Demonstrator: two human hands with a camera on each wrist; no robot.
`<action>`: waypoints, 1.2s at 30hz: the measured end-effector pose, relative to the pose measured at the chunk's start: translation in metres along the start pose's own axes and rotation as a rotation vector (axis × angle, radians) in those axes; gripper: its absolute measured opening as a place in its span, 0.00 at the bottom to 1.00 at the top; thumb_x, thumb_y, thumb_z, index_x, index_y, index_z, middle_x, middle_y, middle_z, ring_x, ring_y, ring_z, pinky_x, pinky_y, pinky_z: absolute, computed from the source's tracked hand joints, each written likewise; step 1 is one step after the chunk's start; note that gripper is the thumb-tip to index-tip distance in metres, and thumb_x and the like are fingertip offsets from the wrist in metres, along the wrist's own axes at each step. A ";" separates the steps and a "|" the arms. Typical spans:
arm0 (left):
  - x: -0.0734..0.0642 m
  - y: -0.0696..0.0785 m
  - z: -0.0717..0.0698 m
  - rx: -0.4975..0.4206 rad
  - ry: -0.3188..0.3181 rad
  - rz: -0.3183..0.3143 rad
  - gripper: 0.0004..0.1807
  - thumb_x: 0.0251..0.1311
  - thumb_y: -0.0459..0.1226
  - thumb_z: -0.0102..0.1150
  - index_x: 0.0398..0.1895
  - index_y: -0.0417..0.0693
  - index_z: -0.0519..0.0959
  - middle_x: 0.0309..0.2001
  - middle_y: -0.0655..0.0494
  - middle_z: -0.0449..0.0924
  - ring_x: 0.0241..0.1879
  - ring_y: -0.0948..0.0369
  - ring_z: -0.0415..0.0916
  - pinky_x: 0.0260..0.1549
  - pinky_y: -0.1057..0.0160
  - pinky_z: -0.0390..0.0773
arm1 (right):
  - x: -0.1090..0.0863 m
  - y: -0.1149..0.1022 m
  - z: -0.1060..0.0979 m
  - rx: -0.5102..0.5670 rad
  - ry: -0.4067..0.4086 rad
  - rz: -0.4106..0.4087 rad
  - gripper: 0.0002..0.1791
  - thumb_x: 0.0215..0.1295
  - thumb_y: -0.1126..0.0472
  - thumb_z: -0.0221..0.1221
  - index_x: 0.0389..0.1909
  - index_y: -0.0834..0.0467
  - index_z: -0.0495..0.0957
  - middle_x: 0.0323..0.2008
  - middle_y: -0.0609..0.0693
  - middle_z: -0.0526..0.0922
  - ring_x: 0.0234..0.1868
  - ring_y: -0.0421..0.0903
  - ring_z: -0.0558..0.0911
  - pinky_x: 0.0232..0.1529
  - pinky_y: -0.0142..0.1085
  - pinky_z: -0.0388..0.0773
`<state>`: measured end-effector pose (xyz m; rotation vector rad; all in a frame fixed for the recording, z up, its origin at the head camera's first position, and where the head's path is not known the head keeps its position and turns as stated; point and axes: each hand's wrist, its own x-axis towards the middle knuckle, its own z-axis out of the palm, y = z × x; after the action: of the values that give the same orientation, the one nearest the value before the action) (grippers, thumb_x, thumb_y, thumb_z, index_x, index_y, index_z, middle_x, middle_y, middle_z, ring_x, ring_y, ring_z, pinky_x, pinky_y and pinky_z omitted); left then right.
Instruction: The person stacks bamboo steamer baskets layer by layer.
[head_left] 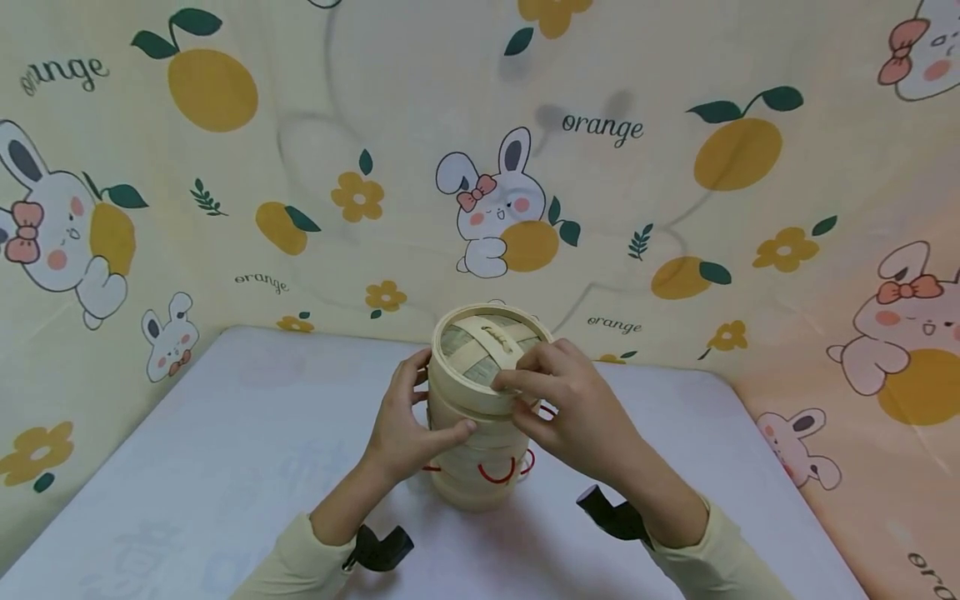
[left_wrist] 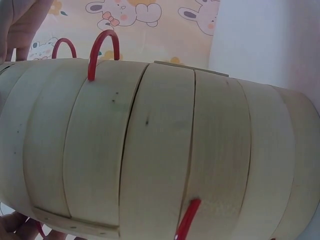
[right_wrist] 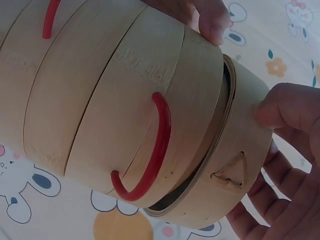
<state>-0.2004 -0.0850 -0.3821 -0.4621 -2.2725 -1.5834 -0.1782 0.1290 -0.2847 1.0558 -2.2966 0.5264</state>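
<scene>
A tall stack of round bamboo steamer baskets (head_left: pixel 480 446) stands upright on the table, with a woven bamboo lid (head_left: pixel 472 346) on top. Thin red loop handles (right_wrist: pixel 164 135) stick out from its sides. My left hand (head_left: pixel 408 425) grips the stack's upper left side, thumb across the front and fingers around the back. At the lid's right front rim, my right hand (head_left: pixel 573 408) pinches the edge between thumb and fingers. In the right wrist view the lid (right_wrist: pixel 240 130) sits slightly tilted, and a dark gap shows between it and the top basket (right_wrist: pixel 195 95).
The white tabletop (head_left: pixel 262 450) spreads around the stack. Behind it hangs a cream cloth (head_left: pixel 420 100) printed with rabbits, oranges and flowers. Black wrist mounts (head_left: pixel 382 548) jut from both sleeves close over the table.
</scene>
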 end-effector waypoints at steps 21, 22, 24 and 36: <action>-0.001 -0.003 0.001 -0.014 0.010 0.025 0.50 0.41 0.46 0.75 0.69 0.54 0.59 0.62 0.56 0.67 0.60 0.55 0.68 0.53 0.50 0.73 | -0.002 -0.001 0.006 -0.009 -0.009 -0.019 0.14 0.48 0.68 0.66 0.35 0.49 0.86 0.32 0.42 0.75 0.36 0.39 0.68 0.32 0.31 0.69; -0.001 -0.003 0.001 -0.016 0.011 0.027 0.50 0.41 0.46 0.75 0.69 0.54 0.59 0.62 0.55 0.67 0.60 0.55 0.68 0.53 0.50 0.73 | -0.002 -0.002 0.006 -0.012 -0.010 -0.019 0.13 0.48 0.68 0.66 0.35 0.49 0.86 0.32 0.42 0.75 0.36 0.39 0.68 0.32 0.31 0.70; -0.001 -0.003 0.001 -0.020 0.012 0.027 0.49 0.41 0.45 0.75 0.69 0.55 0.60 0.62 0.56 0.67 0.60 0.55 0.68 0.53 0.50 0.73 | -0.002 -0.002 0.006 -0.015 -0.010 -0.021 0.13 0.48 0.68 0.66 0.35 0.49 0.86 0.31 0.42 0.75 0.35 0.39 0.69 0.32 0.31 0.69; 0.000 -0.002 0.001 -0.024 0.007 0.023 0.49 0.41 0.46 0.74 0.69 0.55 0.60 0.62 0.56 0.67 0.60 0.55 0.68 0.53 0.50 0.73 | -0.003 -0.004 0.007 -0.030 -0.003 -0.019 0.14 0.48 0.68 0.66 0.36 0.49 0.85 0.32 0.43 0.76 0.36 0.40 0.69 0.33 0.32 0.69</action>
<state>-0.2010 -0.0852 -0.3843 -0.4858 -2.2378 -1.5999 -0.1756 0.1241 -0.2917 1.0644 -2.2877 0.4813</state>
